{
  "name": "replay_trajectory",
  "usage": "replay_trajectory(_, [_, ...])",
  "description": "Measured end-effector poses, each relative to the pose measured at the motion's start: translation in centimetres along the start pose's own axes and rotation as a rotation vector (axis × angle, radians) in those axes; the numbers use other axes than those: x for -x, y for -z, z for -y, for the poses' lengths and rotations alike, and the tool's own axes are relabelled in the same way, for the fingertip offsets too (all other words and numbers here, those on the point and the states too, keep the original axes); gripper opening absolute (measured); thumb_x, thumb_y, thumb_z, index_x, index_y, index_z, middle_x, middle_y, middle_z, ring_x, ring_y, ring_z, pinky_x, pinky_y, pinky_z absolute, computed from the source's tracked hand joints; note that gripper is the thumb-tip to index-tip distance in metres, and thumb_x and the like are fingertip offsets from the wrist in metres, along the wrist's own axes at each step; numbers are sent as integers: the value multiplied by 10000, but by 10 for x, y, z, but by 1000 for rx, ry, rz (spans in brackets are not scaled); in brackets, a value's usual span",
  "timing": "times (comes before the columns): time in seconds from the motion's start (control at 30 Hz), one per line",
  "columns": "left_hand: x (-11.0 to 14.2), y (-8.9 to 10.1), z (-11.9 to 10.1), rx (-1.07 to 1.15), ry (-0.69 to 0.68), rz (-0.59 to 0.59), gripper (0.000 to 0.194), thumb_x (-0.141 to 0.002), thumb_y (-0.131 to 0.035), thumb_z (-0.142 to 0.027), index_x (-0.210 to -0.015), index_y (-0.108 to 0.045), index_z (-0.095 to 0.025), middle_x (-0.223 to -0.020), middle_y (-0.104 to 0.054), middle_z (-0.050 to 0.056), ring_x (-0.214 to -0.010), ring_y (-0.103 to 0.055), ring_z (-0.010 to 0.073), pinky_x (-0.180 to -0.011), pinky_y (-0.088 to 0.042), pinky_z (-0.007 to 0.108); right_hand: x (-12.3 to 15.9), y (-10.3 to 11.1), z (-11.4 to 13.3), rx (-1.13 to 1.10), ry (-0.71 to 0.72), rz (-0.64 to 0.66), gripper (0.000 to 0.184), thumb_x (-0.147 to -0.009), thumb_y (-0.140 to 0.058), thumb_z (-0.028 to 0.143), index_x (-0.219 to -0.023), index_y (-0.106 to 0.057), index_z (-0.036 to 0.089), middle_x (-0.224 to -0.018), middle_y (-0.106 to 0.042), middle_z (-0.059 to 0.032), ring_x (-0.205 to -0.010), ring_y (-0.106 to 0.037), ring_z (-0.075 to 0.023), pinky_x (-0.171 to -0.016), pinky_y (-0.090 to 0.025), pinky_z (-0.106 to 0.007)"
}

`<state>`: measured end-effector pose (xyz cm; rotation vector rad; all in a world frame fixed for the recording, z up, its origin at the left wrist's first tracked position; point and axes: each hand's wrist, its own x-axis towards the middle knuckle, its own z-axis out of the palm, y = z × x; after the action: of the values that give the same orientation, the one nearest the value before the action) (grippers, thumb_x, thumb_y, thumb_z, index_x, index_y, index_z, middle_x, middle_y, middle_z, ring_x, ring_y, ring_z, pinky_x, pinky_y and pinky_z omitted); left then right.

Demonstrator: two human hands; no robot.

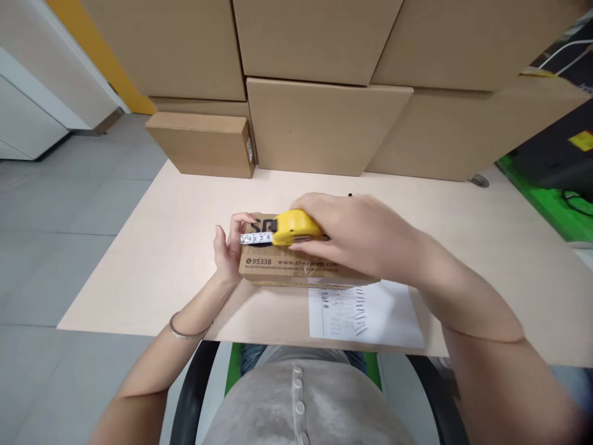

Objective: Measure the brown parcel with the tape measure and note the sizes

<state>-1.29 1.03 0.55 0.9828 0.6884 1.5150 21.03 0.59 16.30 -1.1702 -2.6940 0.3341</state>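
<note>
A small brown cardboard parcel (282, 267) with printed lettering lies on the light wooden table (152, 247) in front of me. My right hand (356, 235) grips a yellow tape measure (293, 227) on top of the parcel. A short length of white tape blade (256, 238) runs left from it. My left hand (229, 247) is at the parcel's left end, fingers pinching the blade's tip at the box edge. A silver bracelet sits on my left wrist.
A white printed sheet (365, 312) lies on the table right of the parcel's near side. Large cardboard boxes (324, 123) are stacked along the table's far edge, with a smaller one (201, 142) at the left. Grey floor lies left; green-edged equipment (551, 204) stands right.
</note>
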Motion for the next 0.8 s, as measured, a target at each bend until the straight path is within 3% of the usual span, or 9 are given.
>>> replay_trajectory(0.13, [1,0,-1,24,17,-35,567,-887,-530,-811,-948,-682,-268,-944,-726,53,-1102,-697,324,-1030,-535,496,-24,-10,22,33,148,-37,200,-1040,-593,332,-1163,-640,181,-1107,-756,-76,-770,-652,-213,-635,-312,-329])
replay_trajectory(0.23, [1,7,1,5,-26,-21,505,-900,-561,-732,-985,-727,-263,-995,-747,60,-1115,-691,326,-1047,-521,482,-15,-6,18,-69,114,-101,251,-1015,-641,401,-1174,-637,206,-1114,-749,-66,-821,-663,-220,-667,-373,-326])
replay_trajectory(0.33, [1,18,0,-27,-16,60,427,-827,-691,-596,-1100,-767,-275,-1117,-761,50,-1128,-664,306,-1034,-511,437,16,2,-2,-302,-93,-241,362,-924,-741,532,-1116,-650,239,-964,-728,-28,-781,-641,-210,-658,-431,-325])
replay_trajectory(0.43, [1,27,-3,-35,66,129,559,-789,-745,-476,-1324,-718,-318,-1190,-758,33,-1168,-644,303,-1067,-484,444,61,3,-31,-541,-418,-380,322,-911,-735,566,-1031,-672,274,-916,-696,-18,-782,-632,-212,-632,-470,-327])
replay_trajectory(0.53, [-3,34,-6,-55,135,210,675,-775,-790,-510,-1416,-674,-332,-1263,-747,55,-1245,-632,340,-1090,-478,482,101,-4,-53,-749,-675,-345,274,-882,-727,584,-910,-681,315,-859,-681,-11,-749,-626,-228,-573,-488,-332])
replay_trajectory(0.67, [-8,40,-7,-109,197,298,674,-741,-842,-636,-1296,-737,-267,-1298,-724,125,-1278,-637,386,-1009,-542,483,125,-12,-59,-868,-732,-246,284,-808,-784,591,-848,-691,326,-824,-691,-18,-722,-629,-242,-559,-507,-345])
replay_trajectory(0.8, [-5,36,-15,-192,54,270,774,-669,-818,-804,-1192,-757,-236,-1111,-723,123,-1070,-697,341,-906,-577,459,113,-12,-60,-890,-766,-360,285,-862,-732,596,-994,-717,345,-943,-742,-27,-738,-655,-235,-532,-482,-319])
